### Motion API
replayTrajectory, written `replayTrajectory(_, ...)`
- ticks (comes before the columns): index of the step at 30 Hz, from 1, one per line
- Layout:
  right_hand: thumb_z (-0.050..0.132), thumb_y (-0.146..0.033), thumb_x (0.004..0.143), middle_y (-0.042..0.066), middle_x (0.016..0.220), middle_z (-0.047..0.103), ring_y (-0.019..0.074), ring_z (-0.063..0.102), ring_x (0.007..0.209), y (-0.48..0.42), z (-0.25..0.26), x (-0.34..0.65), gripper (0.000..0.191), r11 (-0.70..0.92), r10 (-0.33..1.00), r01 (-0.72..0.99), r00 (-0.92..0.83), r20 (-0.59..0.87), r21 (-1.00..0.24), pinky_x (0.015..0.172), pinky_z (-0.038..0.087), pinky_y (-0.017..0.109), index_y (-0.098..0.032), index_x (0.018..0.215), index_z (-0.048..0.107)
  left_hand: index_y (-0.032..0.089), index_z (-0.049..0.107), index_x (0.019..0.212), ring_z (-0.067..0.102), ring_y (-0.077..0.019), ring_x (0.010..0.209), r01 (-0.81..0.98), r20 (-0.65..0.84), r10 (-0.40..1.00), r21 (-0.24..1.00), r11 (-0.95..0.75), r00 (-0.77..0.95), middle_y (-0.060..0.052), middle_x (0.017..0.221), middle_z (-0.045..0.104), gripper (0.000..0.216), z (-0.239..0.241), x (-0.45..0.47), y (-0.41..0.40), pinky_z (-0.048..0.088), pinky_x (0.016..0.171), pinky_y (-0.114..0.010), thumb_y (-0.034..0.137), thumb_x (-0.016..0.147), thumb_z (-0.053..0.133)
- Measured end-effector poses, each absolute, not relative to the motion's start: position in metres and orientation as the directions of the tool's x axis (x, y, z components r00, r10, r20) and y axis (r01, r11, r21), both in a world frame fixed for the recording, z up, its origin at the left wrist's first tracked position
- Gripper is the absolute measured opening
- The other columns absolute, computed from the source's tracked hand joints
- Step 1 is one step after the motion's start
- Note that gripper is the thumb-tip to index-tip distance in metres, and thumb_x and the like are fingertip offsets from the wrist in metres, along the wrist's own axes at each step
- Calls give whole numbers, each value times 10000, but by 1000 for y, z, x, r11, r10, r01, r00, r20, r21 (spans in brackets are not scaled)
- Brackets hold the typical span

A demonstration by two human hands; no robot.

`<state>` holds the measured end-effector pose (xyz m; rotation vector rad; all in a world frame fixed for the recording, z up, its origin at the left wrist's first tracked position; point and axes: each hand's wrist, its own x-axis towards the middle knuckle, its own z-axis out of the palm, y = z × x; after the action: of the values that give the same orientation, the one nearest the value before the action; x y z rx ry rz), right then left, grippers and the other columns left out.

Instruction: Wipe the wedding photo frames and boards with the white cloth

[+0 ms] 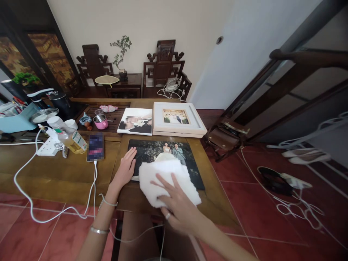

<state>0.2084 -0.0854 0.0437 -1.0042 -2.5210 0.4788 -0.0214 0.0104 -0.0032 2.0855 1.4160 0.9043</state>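
Observation:
A dark wedding photo print lies flat on the low wooden table in front of me. My right hand rests open on a white cloth, fingers spread, pressing the cloth onto the near part of the print. My left hand lies flat and open on the print's left edge, holding it down. Behind the print sit a second photo print and a white framed photo.
A phone on a white charging cable lies left of the print, next to a power strip, a bottle and a pink cup. Carved chairs stand behind. Shoes and cords litter the red tile floor at right.

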Motion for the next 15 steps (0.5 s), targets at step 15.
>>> replayTrajectory(15, 374, -186, 865, 167, 1285, 542, 306, 309, 1333, 62, 42, 177, 362, 486, 874, 815, -455, 170, -316, 1035, 148, 648, -139, 1156, 584, 227, 394, 1360, 273, -201, 1379, 638, 259, 933, 681, -360, 250, -89, 1459, 370, 423, -3, -21, 10, 232, 1108, -496, 284, 952, 299)
